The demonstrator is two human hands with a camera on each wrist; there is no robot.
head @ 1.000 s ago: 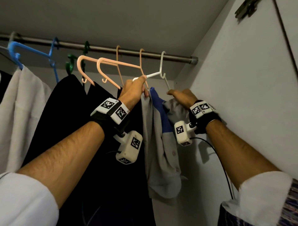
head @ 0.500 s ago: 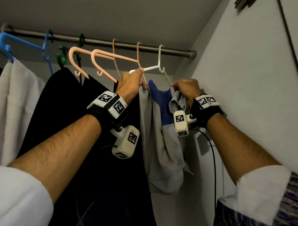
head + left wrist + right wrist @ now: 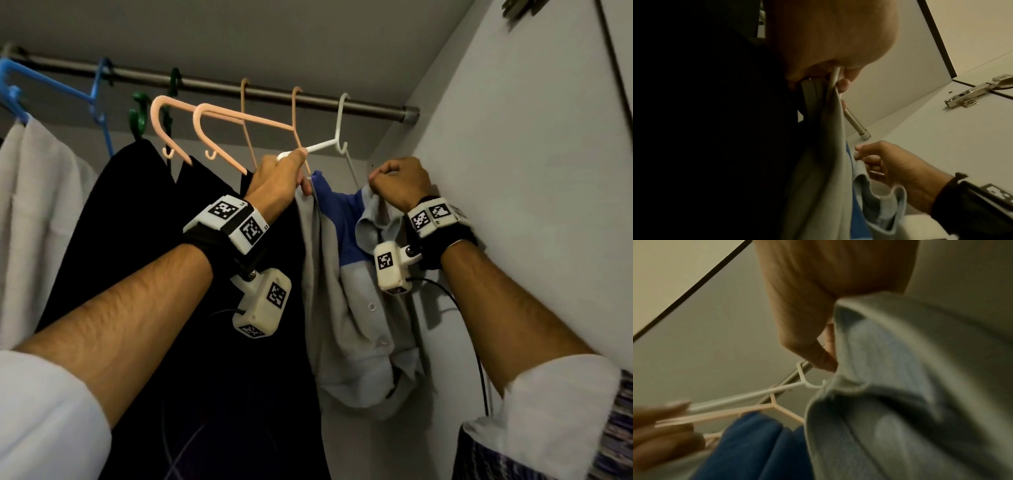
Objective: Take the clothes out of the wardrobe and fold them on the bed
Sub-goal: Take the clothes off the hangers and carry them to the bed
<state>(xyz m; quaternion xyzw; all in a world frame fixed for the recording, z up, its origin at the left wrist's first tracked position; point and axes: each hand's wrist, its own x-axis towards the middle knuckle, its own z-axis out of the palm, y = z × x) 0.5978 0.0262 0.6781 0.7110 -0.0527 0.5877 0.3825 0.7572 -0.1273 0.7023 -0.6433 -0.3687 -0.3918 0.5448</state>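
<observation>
A grey shirt with a blue yoke hangs from a white hanger on the wardrobe rail, close to the right wall. My left hand grips the hanger's left arm together with the shirt's shoulder; the left wrist view shows the white bar passing between its fingers. My right hand pinches the shirt's collar and lifts it by the hanger's right arm. In the right wrist view the collar fabric bunches under the fingers, next to the hanger's small hook.
Two empty peach hangers hang left of the white one. Dark garments on a green hanger and a white garment on a blue hanger fill the left. The wardrobe side wall stands just right of my right hand.
My right hand has gathered the collar and raised it toward the hanger's right arm, exposing more of the blue yoke. My left hand keeps its grip on the hanger.
</observation>
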